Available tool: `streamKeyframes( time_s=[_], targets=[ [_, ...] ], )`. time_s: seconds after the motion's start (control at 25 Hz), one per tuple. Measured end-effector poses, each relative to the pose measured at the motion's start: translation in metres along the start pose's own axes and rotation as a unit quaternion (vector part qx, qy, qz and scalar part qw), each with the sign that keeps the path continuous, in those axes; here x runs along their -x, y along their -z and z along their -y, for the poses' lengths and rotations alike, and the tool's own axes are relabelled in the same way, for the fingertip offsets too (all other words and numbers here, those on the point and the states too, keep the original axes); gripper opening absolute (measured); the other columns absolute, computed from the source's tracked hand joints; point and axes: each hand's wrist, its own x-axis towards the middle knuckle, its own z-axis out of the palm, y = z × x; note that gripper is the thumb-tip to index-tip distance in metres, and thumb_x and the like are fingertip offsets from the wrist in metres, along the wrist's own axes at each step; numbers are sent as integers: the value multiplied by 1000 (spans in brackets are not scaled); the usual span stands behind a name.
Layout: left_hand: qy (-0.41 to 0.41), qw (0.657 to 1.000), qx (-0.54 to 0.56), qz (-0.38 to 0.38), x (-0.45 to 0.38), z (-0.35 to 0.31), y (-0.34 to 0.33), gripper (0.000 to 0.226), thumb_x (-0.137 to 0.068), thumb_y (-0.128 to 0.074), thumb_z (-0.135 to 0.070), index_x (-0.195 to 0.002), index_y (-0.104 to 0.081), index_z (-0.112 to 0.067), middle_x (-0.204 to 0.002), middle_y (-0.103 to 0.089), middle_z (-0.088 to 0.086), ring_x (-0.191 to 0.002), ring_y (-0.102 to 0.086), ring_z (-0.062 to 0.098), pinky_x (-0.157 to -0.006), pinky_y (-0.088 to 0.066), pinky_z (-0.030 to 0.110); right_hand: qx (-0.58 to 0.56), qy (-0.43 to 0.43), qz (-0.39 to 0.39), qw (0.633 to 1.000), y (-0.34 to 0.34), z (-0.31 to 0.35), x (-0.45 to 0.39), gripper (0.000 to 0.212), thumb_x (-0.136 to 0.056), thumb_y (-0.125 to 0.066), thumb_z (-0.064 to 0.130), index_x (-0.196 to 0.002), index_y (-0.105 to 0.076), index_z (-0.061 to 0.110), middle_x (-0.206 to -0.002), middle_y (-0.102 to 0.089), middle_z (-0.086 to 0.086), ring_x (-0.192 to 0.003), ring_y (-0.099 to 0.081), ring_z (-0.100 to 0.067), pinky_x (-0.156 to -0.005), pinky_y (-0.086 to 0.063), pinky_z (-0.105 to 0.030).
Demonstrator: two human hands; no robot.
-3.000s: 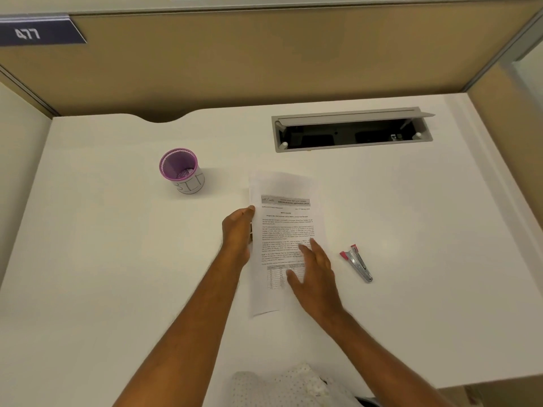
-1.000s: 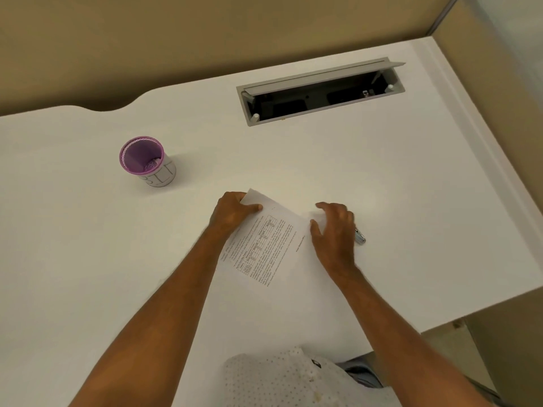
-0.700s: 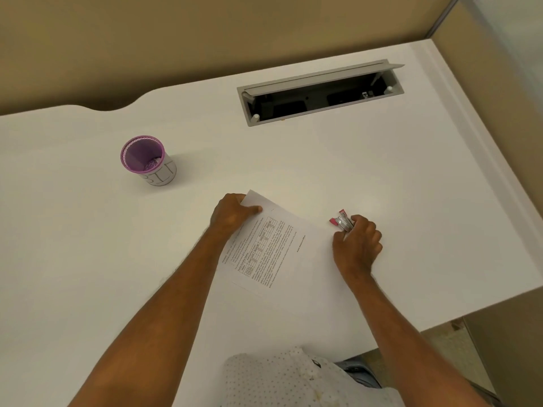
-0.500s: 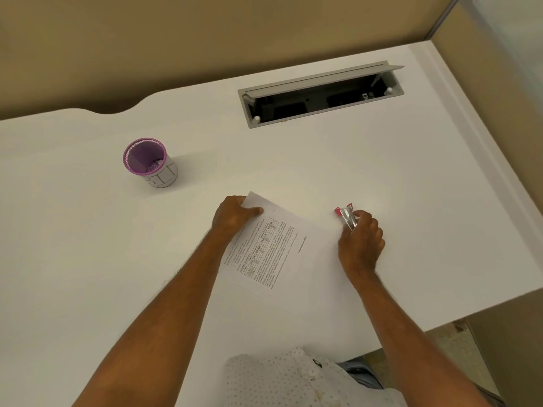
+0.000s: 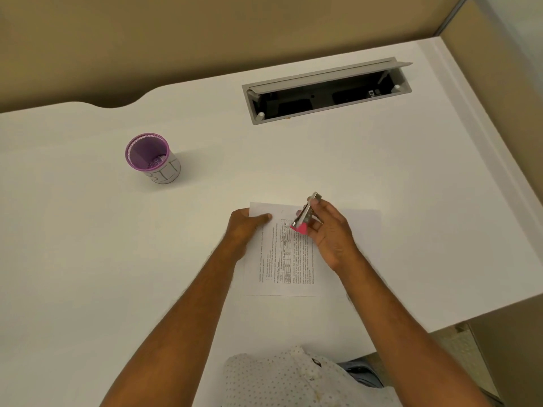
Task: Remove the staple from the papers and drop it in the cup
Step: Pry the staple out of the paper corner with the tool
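The printed papers (image 5: 296, 259) lie turned sideways on the white desk (image 5: 88, 245). My left hand (image 5: 245, 227) presses down their far left corner with the thumb on top. My right hand (image 5: 326, 230) holds a metal staple remover (image 5: 305, 214) with pink tips, lifted above the papers' far edge and angled with the pink end toward the sheet. The staple itself is too small to make out. A purple-lined cup (image 5: 151, 157) with a white outside stands upright at the far left, with small metal bits at its bottom.
A grey cable hatch (image 5: 326, 91) with its lid raised is set into the desk at the back right. Tan partition walls (image 5: 205, 33) close the back and right side. The desk's front right edge (image 5: 470, 315) is close to my right forearm.
My right hand picked the staple remover off the desk to the right and brought it left over the papers. The papers turned further sideways under my left hand.
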Motion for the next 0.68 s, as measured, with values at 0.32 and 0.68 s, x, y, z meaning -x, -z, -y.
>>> streamKeyframes(
  time_s=[0.32, 0.68],
  targets=[
    [60, 991, -87, 83, -11, -14, 19, 21, -83, -83, -18, -101, -75, -10, -92, -83, 9, -83, -80, 26, -62, -62, 32, 294, 46, 13, 955, 11, -21, -4, 23, -98, -67, 32, -120, -69, 28, -87, -69, 1, -71, -62, -5, -60, -50, -18],
    [-320, 853, -401, -99, -2, -1, -13, 34, -90, -74, -21, -122, -66, -17, -123, -67, 3, -114, -57, 23, -95, -44, 35, 342, 82, -7, 936, 17, -34, -8, 16, -93, -72, 31, -110, -70, 29, -100, -77, 4, -86, -73, -8, -63, -53, -15]
  ],
)
